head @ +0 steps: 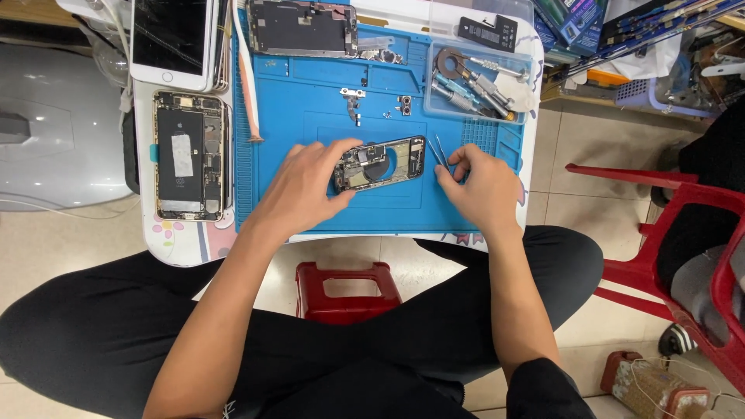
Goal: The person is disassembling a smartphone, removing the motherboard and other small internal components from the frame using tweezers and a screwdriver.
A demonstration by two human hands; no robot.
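Note:
An opened phone body (380, 163) with its circuit parts showing lies tilted on a blue repair mat (310, 109). My left hand (303, 190) rests on the mat and grips the phone's left end, thumb along its near edge. My right hand (481, 186) sits just right of the phone, pinching thin metal tweezers (440, 151) whose tips point up and away near the phone's right end.
A second opened phone (190, 155) and a white phone (172, 39) lie left of the mat. A phone frame (303, 27) sits at the top. A clear tray (477, 81) holds tools. A red stool (347, 291) stands between my knees, a red chair (683, 225) at right.

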